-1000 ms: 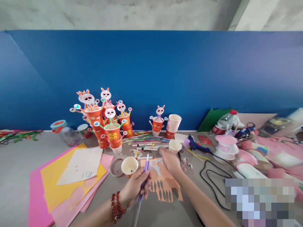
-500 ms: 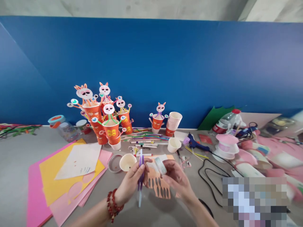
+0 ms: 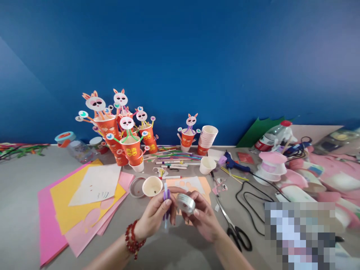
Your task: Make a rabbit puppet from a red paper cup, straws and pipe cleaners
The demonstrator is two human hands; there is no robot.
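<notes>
My left hand [image 3: 155, 210], with a red bead bracelet at its wrist, is closed around purple and pale blue sticks [image 3: 165, 215] held upright; they look like pipe cleaners or straws. In my right hand [image 3: 203, 216] is a roll of clear tape [image 3: 186, 203], gripped between thumb and fingers. The left fingertips reach close to the roll; whether they touch it I cannot tell. Beneath both hands lies an orange paper sheet [image 3: 206, 189], partly hidden. Black-handled scissors [image 3: 234, 231] rest right of my right hand, and a white paper cup [image 3: 152, 186] stands beyond my left hand.
Red paper cups with rabbit figures [image 3: 131, 148] stand back left, near a cup stack [image 3: 207, 139]. Coloured paper sheets [image 3: 81, 195] cover the left. At right are a blue glue gun [image 3: 236, 165] with a black cord [image 3: 250, 208], a bottle [image 3: 272, 137] and pink cup pieces [image 3: 298, 178].
The tape roll has turned and come nearer the left hand, and the right hand has shifted left. My view has tilted down, and the scissors now show fully.
</notes>
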